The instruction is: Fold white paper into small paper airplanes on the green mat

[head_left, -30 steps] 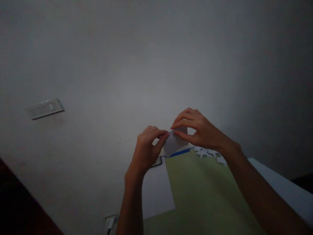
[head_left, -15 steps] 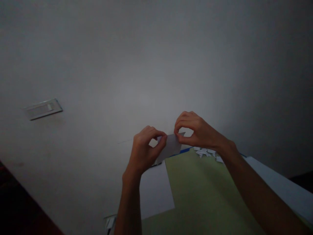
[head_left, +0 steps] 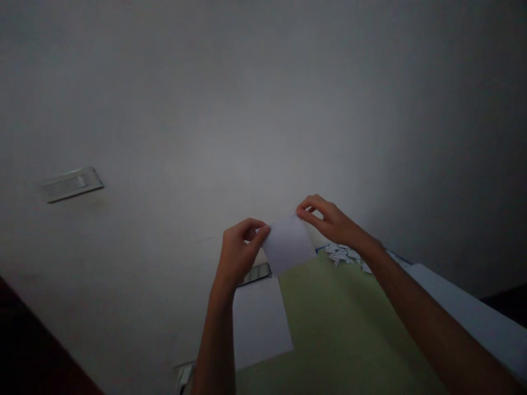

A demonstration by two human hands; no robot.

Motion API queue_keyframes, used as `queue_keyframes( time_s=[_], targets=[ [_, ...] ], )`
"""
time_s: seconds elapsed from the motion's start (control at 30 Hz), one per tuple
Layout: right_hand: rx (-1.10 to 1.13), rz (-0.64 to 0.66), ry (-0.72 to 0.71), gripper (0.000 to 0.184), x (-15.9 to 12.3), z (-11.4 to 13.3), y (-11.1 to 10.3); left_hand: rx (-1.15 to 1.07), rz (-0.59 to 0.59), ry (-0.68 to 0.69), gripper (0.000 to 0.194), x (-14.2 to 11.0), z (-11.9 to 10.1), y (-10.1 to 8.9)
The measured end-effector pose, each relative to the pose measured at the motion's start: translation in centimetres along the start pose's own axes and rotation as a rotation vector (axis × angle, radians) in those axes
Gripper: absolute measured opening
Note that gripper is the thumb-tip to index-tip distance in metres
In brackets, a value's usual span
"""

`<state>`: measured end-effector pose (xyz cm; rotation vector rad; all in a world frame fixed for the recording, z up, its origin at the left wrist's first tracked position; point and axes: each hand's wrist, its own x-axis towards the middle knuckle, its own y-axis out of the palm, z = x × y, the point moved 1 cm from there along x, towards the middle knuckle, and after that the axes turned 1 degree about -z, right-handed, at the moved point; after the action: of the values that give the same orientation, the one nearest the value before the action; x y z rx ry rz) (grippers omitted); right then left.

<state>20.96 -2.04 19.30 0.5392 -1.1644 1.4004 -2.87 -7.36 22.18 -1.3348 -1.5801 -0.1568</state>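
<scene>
A small white sheet of paper (head_left: 289,245) is held up between my two hands above the far end of the green table surface (head_left: 329,323). My left hand (head_left: 242,247) pinches its upper left corner between thumb and fingers. The upper right corner is caught in the fingertips of my right hand (head_left: 323,216). Below my left hand a larger white sheet of paper (head_left: 261,323) lies flat. Just beyond that sheet is a dark, flat, phone-like object (head_left: 256,273), partly hidden by my left hand.
Several small folded white paper pieces (head_left: 341,254) lie heaped at the table's far edge. A long white panel or sheet (head_left: 461,312) runs along the right side. The pale wall (head_left: 206,137) rises behind, with a switch plate (head_left: 72,185) at left and another plate (head_left: 185,376) low down.
The small sheet now hangs spread open and shows more of its face. My hands have moved slightly apart, and more of the dark flat object shows.
</scene>
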Motion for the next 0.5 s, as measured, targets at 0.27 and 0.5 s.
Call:
queue_keyframes(
  time_s=[0.27,0.5],
  targets=[
    [0.403,-0.066,0.685,0.04,-8.9,-8.7,9.3,-0.411,-0.064,-0.544,0.045,-6.6,8.9,7.5],
    [0.464,-0.111,0.868,0.045,-13.0,-10.2,12.2,-0.531,-0.07,-0.765,0.052,-11.4,12.2,10.7]
  ],
)
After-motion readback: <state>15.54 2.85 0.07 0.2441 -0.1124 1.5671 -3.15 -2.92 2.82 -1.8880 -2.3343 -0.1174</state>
